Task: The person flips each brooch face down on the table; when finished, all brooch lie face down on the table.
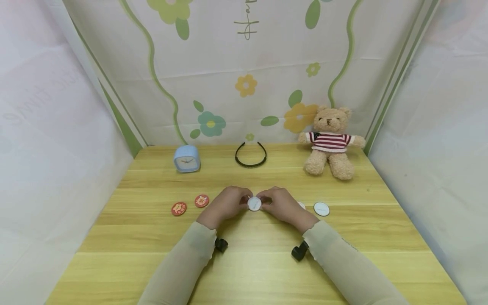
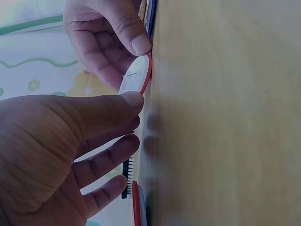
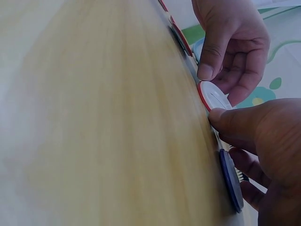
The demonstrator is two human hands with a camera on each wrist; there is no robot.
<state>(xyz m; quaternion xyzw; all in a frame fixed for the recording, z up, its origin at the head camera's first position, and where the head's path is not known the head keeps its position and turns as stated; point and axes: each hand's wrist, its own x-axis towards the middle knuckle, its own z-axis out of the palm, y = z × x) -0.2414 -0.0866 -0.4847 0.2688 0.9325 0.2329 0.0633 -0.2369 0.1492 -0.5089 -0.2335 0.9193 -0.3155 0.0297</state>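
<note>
Both hands hold one round badge [image 1: 254, 203] between them over the middle of the table. Its white face with a thin dark line is turned up, and its edge is red in both wrist views. My left hand [image 1: 231, 202] pinches the left side of the badge between thumb and fingers. On the opposite side my right hand [image 1: 282, 205] pinches it too. Under the right hand's fingers in the right wrist view lies a dark-blue-edged badge [image 3: 230, 181]. Two red badges [image 1: 178, 208] with printed pictures lie left of the left hand.
Right of the right hand lies a white-faced badge [image 1: 322, 209]; another white badge [image 1: 301, 205] is partly hidden by that hand. Along the back stand a blue alarm clock [image 1: 187, 159], a black headband [image 1: 250, 164] and a teddy bear [image 1: 330, 142] in a striped shirt.
</note>
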